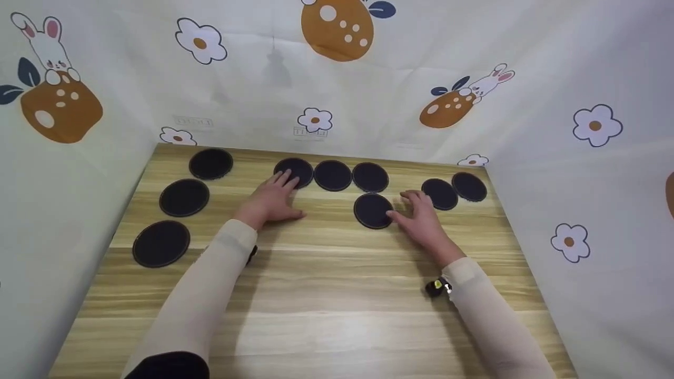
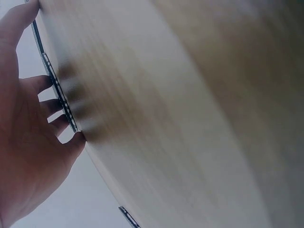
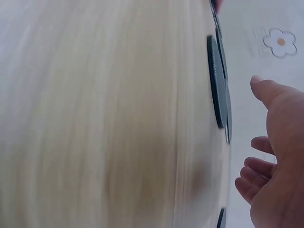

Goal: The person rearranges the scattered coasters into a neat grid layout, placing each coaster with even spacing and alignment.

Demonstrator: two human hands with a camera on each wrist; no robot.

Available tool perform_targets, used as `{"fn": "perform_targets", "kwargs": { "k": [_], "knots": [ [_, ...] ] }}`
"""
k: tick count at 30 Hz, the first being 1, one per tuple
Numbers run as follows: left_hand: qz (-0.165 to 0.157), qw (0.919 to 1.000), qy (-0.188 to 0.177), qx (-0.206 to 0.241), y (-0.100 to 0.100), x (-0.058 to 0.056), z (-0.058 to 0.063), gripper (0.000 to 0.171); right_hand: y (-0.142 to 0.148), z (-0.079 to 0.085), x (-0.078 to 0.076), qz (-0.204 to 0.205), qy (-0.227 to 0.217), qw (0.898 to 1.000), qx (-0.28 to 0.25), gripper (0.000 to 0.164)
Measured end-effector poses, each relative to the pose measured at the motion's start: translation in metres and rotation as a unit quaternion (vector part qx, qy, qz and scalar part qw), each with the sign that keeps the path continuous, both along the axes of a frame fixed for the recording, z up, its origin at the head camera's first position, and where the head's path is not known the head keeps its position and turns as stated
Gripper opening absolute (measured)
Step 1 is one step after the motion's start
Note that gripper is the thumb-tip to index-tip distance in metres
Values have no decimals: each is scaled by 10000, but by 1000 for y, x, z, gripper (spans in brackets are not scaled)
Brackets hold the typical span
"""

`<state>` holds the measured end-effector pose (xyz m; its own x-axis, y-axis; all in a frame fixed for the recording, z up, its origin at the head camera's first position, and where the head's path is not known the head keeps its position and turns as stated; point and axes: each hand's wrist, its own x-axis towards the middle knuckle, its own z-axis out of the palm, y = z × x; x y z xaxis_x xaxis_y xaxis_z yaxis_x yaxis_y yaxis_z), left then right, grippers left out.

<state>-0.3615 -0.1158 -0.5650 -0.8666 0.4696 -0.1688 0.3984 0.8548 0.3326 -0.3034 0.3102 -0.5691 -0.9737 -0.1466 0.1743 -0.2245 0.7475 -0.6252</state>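
My left hand (image 1: 271, 199) rests with spread fingers on a black round coaster (image 1: 299, 176), its thumb out over the bare wood. In the left wrist view, its fingertips meet the thin edge of a dark coaster (image 2: 59, 90). Two more coasters, a middle one (image 1: 333, 175) and a right one (image 1: 370, 177), continue the row. Just below the right one lies another coaster (image 1: 374, 210). Beside that one hovers my right hand (image 1: 421, 218), thumb tip over its right edge, fingers loosely bent and holding nothing in the right wrist view.
Three black coasters run down the left side of the wooden table (image 1: 316, 295), the middle one (image 1: 184, 197) among them. Two more (image 1: 440, 194) lie at the back right, beyond my right hand. Pale patterned cloth (image 1: 253, 105) walls the back and sides.
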Motion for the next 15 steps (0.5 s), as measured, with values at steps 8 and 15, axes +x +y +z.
{"fn": "perform_targets", "kwargs": {
  "k": [8, 15],
  "knots": [
    [18, 10000, 47, 53, 0, 6, 8, 105, 29, 4, 4, -386, 135, 9992, -44, 69],
    [-8, 9999, 34, 104, -2, 8, 10, 104, 50, 9, 8, -908, 217, 9956, 77, 68]
  ]
}}
